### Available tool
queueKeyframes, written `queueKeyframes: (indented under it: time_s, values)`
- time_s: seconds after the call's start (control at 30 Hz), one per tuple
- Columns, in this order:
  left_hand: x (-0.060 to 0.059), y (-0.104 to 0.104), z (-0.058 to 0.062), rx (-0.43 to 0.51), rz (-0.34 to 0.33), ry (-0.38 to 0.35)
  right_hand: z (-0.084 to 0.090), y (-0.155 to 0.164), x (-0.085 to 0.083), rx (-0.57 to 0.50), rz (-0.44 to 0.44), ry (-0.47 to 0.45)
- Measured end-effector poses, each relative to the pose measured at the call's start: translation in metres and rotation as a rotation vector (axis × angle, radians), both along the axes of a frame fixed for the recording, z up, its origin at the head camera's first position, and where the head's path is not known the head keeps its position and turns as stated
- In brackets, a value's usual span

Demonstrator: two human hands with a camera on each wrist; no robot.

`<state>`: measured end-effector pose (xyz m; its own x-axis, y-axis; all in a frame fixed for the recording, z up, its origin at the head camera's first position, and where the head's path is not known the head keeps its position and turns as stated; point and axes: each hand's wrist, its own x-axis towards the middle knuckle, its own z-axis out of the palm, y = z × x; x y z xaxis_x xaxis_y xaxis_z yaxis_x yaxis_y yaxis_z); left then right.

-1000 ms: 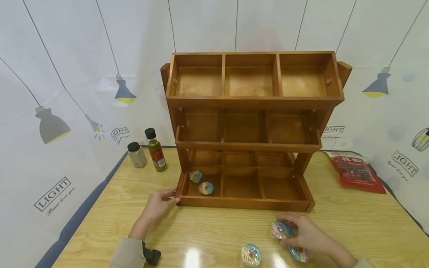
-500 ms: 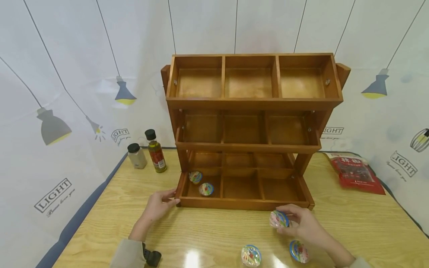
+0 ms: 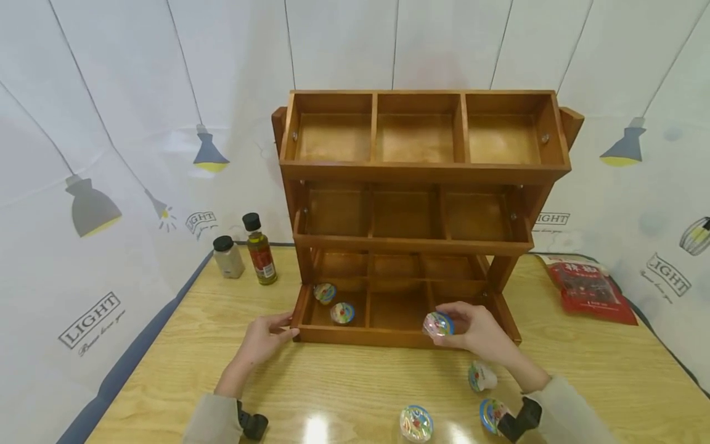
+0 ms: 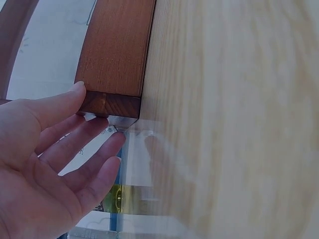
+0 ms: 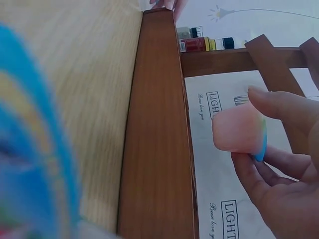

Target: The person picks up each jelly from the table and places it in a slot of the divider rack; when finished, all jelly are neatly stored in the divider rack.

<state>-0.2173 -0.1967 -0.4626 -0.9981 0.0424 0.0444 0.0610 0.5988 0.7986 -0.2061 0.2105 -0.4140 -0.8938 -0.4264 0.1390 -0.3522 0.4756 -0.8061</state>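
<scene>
My right hand (image 3: 479, 333) pinches a pink jelly cup (image 3: 437, 324) with a blue-rimmed printed lid. It is over the front board of the wooden rack's (image 3: 410, 336) bottom tier, near the divider between the middle and right compartments. In the right wrist view, thumb and fingers hold the pink cup (image 5: 237, 128) by its sides. My left hand (image 3: 265, 339) touches the rack's bottom left corner; the left wrist view has the thumb against the wood (image 4: 117, 55) and the other fingers loosely extended. Two jelly cups (image 3: 342, 313) lie in the bottom left compartment.
Several more jelly cups lie on the table, one at the front (image 3: 416, 423) and a pale one (image 3: 481, 376) below my right hand. An oil bottle (image 3: 261, 253) and a black-capped jar (image 3: 227, 258) stand left of the rack. A red food packet (image 3: 590, 290) lies right.
My right hand has lifted the jelly cup off the table and carried it forward and left, over the rack's front board. The left hand stays at the corner.
</scene>
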Motion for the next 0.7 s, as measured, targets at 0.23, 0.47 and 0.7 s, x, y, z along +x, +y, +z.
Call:
queueKeyframes:
  time_s: [0.23,0.47,0.7]
  values:
    - [0.000,0.000,0.001,0.022,-0.011,0.007,-0.003,-0.030,-0.040,-0.016,-0.076,-0.126]
    - [-0.001,-0.001,0.000,0.027,-0.009,0.001,-0.016,-0.056,-0.070,0.019,-0.125,-0.118]
    - [0.000,0.000,0.000,0.024,0.004,-0.001,-0.029,-0.079,-0.086,0.149,-0.181,-0.073]
